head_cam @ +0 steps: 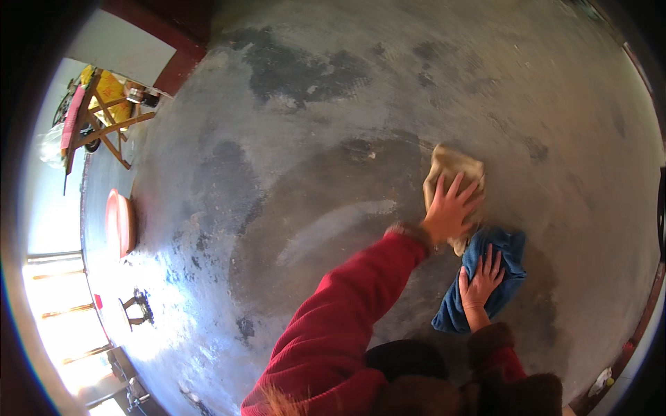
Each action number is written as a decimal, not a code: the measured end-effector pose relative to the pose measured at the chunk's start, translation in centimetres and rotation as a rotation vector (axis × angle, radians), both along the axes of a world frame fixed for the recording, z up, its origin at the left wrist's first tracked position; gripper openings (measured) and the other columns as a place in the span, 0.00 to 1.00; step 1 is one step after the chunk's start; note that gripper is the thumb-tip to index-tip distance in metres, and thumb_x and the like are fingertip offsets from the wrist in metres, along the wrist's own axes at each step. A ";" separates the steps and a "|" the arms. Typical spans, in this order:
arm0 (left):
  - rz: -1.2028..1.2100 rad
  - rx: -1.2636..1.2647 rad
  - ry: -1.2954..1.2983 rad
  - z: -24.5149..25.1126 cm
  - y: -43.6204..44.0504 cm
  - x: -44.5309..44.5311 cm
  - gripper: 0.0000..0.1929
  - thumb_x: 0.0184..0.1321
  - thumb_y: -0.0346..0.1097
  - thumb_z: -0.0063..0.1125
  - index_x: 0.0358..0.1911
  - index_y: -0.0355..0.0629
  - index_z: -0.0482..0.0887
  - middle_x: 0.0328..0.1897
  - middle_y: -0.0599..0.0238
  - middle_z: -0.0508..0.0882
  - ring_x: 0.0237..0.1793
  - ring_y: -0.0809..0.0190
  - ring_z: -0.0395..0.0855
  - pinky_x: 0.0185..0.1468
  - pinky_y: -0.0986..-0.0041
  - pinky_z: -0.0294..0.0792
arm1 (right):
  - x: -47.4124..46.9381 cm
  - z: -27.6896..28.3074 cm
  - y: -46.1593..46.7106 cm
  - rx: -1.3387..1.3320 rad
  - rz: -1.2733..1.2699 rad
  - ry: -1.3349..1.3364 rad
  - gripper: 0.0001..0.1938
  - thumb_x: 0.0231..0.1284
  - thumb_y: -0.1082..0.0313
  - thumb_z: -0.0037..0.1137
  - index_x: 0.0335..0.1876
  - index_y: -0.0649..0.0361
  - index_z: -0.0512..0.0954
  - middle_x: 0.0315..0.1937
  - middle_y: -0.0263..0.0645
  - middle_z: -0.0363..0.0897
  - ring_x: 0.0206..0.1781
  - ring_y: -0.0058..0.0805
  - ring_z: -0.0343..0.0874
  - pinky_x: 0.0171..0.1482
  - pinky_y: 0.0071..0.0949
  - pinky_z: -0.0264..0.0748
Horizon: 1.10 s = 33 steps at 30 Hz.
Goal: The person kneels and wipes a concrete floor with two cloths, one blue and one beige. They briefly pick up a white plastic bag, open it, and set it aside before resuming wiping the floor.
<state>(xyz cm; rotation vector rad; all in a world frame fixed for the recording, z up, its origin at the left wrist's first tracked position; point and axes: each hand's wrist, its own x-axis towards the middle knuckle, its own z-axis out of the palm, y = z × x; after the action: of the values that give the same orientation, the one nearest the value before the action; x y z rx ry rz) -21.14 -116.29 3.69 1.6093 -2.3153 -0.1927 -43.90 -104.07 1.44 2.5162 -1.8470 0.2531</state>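
Note:
My left hand (453, 212) lies flat on a tan cloth (451, 160), its fingers spread over the top. The cloth is crumpled against a grey concrete floor (333, 171). Closer to my body, my right hand (482, 281) rests palm down on a folded blue cloth (507, 249), with the thumb out to the left. The two cloths meet or nearly meet between my hands; the exact contact is hard to make out. Both palms are hidden. Darker, damp-looking patches surround the cloths, and a pale curved streak (338, 223) crosses the floor to the left.
At the left are a pink basin (120, 223), a small stool (134, 310) in strong glare, and a wooden folding frame (104, 117) beside a yellow bag (110, 86). A dark red post base (179, 70) juts in at upper left. A small white object (601, 381) lies by the right wall.

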 end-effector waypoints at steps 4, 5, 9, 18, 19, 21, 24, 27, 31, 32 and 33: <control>0.082 -0.024 0.011 -0.9 -8.7 4.7 0.40 0.55 0.62 0.69 0.75 0.70 0.75 0.83 0.71 0.67 0.84 0.45 0.55 0.80 0.30 0.47 | -0.2 0.0 -0.1 -0.007 0.033 -0.032 0.34 0.73 0.37 0.46 0.62 0.65 0.81 0.83 0.46 0.62 0.85 0.58 0.55 0.77 0.68 0.48; 0.182 -0.100 0.090 -0.8 -9.8 7.6 0.38 0.55 0.60 0.69 0.73 0.69 0.77 0.82 0.71 0.69 0.84 0.45 0.56 0.79 0.30 0.47 | -0.3 0.0 -0.2 -0.010 0.038 -0.027 0.35 0.73 0.37 0.46 0.63 0.65 0.81 0.83 0.46 0.62 0.85 0.58 0.54 0.77 0.68 0.48; 0.595 -0.177 0.033 -0.9 -7.7 22.4 0.32 0.60 0.57 0.67 0.69 0.65 0.79 0.78 0.70 0.72 0.82 0.46 0.59 0.79 0.33 0.48 | -0.4 -0.3 -0.1 -0.006 0.034 -0.015 0.35 0.73 0.36 0.44 0.66 0.63 0.79 0.83 0.46 0.61 0.85 0.58 0.54 0.78 0.67 0.48; 1.203 0.092 -0.529 -4.7 27.8 47.3 0.29 0.71 0.56 0.56 0.75 0.66 0.74 0.85 0.62 0.66 0.81 0.43 0.61 0.76 0.38 0.59 | -0.3 -0.2 0.0 -0.008 0.026 -0.029 0.34 0.73 0.38 0.46 0.67 0.63 0.78 0.83 0.46 0.61 0.85 0.58 0.54 0.77 0.68 0.48; 1.249 0.375 -0.751 -5.6 32.1 47.6 0.29 0.73 0.58 0.52 0.76 0.67 0.72 0.86 0.61 0.64 0.82 0.43 0.58 0.77 0.36 0.57 | -0.2 -0.1 0.1 -0.001 0.019 -0.041 0.34 0.73 0.39 0.46 0.67 0.63 0.78 0.83 0.46 0.61 0.85 0.58 0.54 0.77 0.69 0.48; 1.393 0.591 -0.717 -7.5 37.8 48.1 0.29 0.77 0.62 0.45 0.79 0.71 0.69 0.88 0.61 0.60 0.85 0.43 0.53 0.77 0.30 0.51 | -0.1 0.0 0.1 0.017 0.025 -0.061 0.34 0.72 0.39 0.47 0.68 0.62 0.78 0.84 0.45 0.60 0.85 0.58 0.53 0.77 0.70 0.47; 1.540 0.502 -0.611 -9.6 39.0 48.1 0.33 0.74 0.67 0.42 0.81 0.73 0.65 0.90 0.65 0.57 0.86 0.43 0.48 0.79 0.30 0.46 | 0.0 0.3 0.1 0.036 0.002 -0.050 0.34 0.70 0.39 0.49 0.69 0.60 0.77 0.85 0.44 0.58 0.86 0.57 0.51 0.77 0.70 0.47; 1.579 0.412 -0.558 -9.1 31.8 46.8 0.32 0.72 0.67 0.44 0.79 0.77 0.67 0.89 0.69 0.57 0.87 0.44 0.47 0.78 0.30 0.46 | 0.1 0.6 0.1 0.073 -0.009 -0.053 0.35 0.66 0.40 0.52 0.71 0.58 0.77 0.85 0.43 0.56 0.86 0.57 0.49 0.77 0.70 0.46; 1.423 0.180 -0.248 -5.8 13.1 40.6 0.43 0.70 0.79 0.38 0.77 0.57 0.75 0.91 0.76 0.52 0.88 0.47 0.45 0.80 0.33 0.40 | 0.4 1.0 0.0 0.110 -0.028 -0.088 0.36 0.65 0.39 0.53 0.73 0.55 0.76 0.85 0.42 0.57 0.86 0.58 0.50 0.77 0.72 0.43; 1.352 0.168 -0.230 -5.2 7.4 38.3 0.43 0.70 0.78 0.39 0.77 0.57 0.75 0.91 0.75 0.54 0.88 0.47 0.45 0.81 0.32 0.39 | 0.4 1.1 -0.1 0.119 -0.028 -0.103 0.36 0.65 0.39 0.53 0.74 0.53 0.75 0.85 0.42 0.57 0.86 0.58 0.50 0.77 0.72 0.43; 1.258 0.100 -0.192 -4.7 2.1 35.6 0.42 0.70 0.78 0.40 0.76 0.57 0.76 0.90 0.74 0.55 0.87 0.46 0.46 0.81 0.32 0.38 | 0.4 1.1 -0.1 0.108 -0.026 -0.129 0.36 0.64 0.39 0.53 0.74 0.52 0.75 0.85 0.42 0.56 0.86 0.57 0.49 0.77 0.72 0.42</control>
<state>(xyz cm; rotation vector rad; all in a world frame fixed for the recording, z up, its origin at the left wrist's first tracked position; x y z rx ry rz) 14.41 -114.18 -1.02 2.8334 -0.9967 0.1533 -43.47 -104.18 2.57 2.6014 -1.9907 0.3306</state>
